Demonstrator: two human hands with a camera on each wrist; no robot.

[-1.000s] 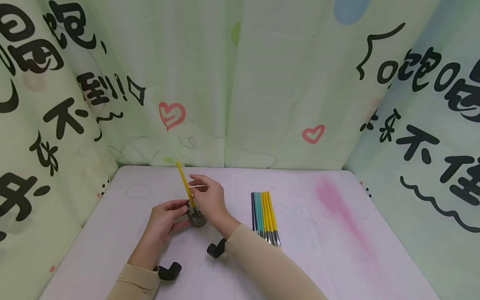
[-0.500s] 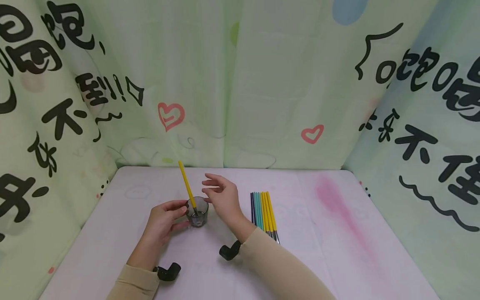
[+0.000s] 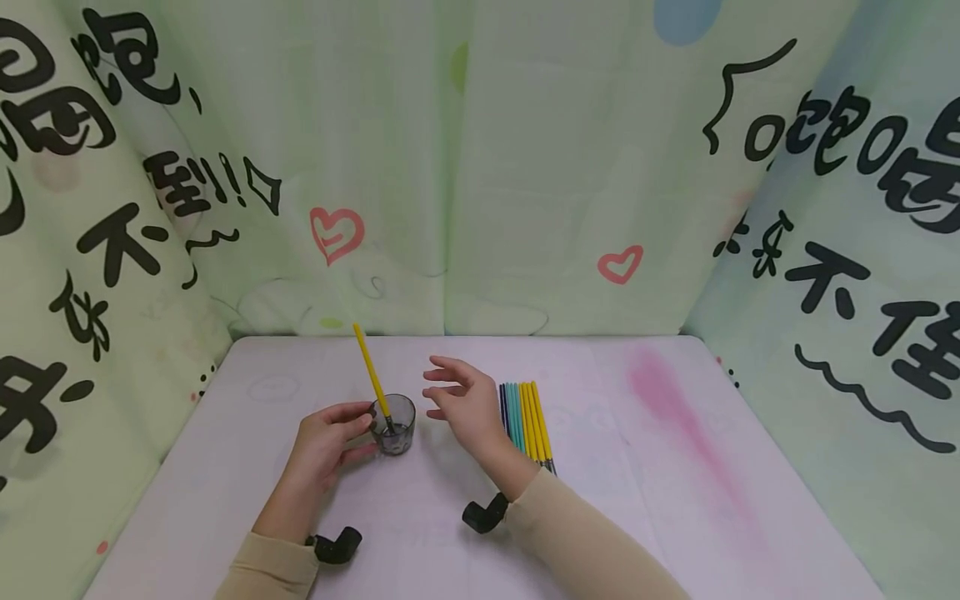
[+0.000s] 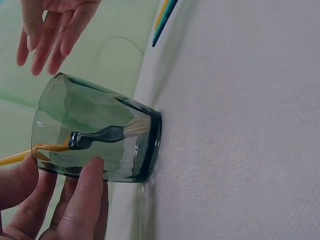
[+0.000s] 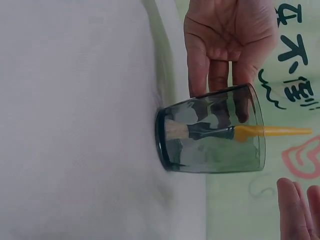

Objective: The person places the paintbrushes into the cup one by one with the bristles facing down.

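A clear grey-green glass (image 3: 393, 427) stands upright on the table. Leaning in it is a yellow-handled paintbrush (image 3: 370, 367), its pale bristles (image 4: 137, 127) down near the base. My left hand (image 3: 324, 442) holds the glass from the left, thumb and fingers about its side in the left wrist view. To the right of the glass, my right hand (image 3: 468, 408) hovers apart from it with loosely bent fingers and nothing in them. A row of paintbrushes (image 3: 528, 421) with dark, teal and yellow handles lies further right, its lower end partly behind the right forearm.
The table (image 3: 637, 517) wears a pale cloth with a pink smear (image 3: 667, 400) at right. Printed curtains (image 3: 525, 167) enclose it at the back and both sides. A black wrist device (image 3: 337, 546) shows at the left sleeve, another (image 3: 485, 513) at the right.
My right hand has let go of the yellow paintbrush and drawn away to the right. The brush now leans in the glass; the left hand has stayed at the glass.
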